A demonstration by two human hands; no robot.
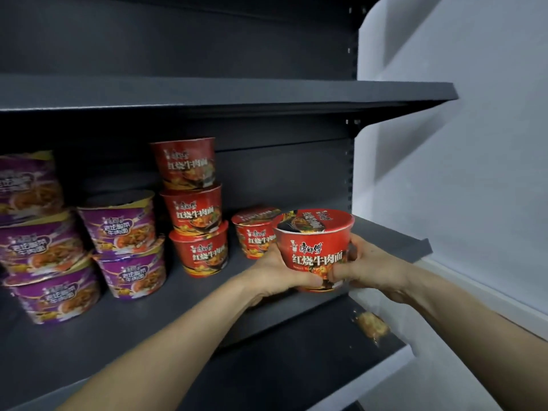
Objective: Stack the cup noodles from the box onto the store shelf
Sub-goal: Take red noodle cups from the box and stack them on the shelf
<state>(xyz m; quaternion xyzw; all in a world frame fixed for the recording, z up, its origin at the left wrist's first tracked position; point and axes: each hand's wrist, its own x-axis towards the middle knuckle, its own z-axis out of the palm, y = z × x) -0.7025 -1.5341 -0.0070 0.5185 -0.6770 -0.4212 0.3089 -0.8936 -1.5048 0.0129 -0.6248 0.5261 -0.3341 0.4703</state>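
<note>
Held item: a red beef cup noodle [314, 247] is kept upright, lid up, over the near right part of the middle shelf board [207, 307]. Whether its base touches the board cannot be told.
Left hand [275, 274]: curled round the cup's lower left side, with the thumb laid across the front.
Right hand [367, 262]: curled round the cup's lower right side, with the fingertips pressed against the wall of the cup.
Nearest neighbour: a single red cup [253, 235] stands on the board just behind and to the left of the held cup.
Red stock already placed: a stack of three red cups [195, 209] is seen left of the single cup.
Purple stock already placed: a stack of two purple cups [124, 241] and, at the far left, a stack of three purple cups [38, 232].
Upper shelf [237, 93]: no stock is seen on its visible part.
Box: not in view, so the count of cups left cannot be told.
Progress: nine cups are shelved and a tenth is in hand but not yet set down.
Judged next step: the held cup is probably to be placed on top of the single red cup, to begin a second red stack.
</note>
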